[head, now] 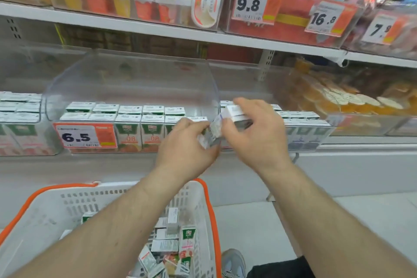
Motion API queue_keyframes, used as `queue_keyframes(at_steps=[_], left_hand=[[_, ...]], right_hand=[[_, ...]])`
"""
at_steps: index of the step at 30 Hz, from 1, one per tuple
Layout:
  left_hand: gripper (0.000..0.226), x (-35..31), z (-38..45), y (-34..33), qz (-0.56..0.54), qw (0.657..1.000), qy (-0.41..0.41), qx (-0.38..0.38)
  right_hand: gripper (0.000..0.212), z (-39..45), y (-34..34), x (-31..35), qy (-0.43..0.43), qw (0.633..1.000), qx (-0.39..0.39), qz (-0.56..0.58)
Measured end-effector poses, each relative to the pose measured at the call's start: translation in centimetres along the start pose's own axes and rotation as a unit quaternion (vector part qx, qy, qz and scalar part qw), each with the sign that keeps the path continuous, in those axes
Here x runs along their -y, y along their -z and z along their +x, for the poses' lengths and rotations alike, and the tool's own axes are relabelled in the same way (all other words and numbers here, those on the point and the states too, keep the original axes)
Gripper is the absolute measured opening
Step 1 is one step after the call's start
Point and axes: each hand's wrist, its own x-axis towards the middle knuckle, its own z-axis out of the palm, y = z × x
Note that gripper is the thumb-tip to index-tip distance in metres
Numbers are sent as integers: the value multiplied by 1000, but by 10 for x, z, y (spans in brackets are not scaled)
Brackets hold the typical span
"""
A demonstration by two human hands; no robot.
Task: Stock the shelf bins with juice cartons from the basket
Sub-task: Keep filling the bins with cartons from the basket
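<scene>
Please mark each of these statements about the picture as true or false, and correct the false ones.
1. Both hands hold cartons. True: the left hand and the right hand each grip cartons.
2. The basket is empty. False: the basket holds many cartons.
3. The bin's price tag reads 9.8. False: the tag on the bin reads 6.5.
4. The bin's clear lid is raised. True.
</scene>
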Motion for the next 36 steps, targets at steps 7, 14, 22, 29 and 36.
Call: queue_keyframes(at_steps=[7, 14, 22, 29, 36], left_hand=[[91, -29, 12, -35, 100, 988, 4, 118], [87, -23, 11, -54, 105, 990, 0, 99], [82, -15, 13, -61, 93, 993, -16, 73], [81, -13, 16, -63, 80, 994, -23, 70], [83, -13, 18, -56, 64, 993, -28, 91]], right_hand=[[54, 73, 42, -104, -200, 969, -14, -145], [51, 102, 19, -174, -257, 928, 137, -231], [40, 113, 0, -184, -311, 877, 261, -258], [35, 113, -6, -184, -363, 837, 279, -300], [87, 107, -11, -164, -355, 772, 384, -360]])
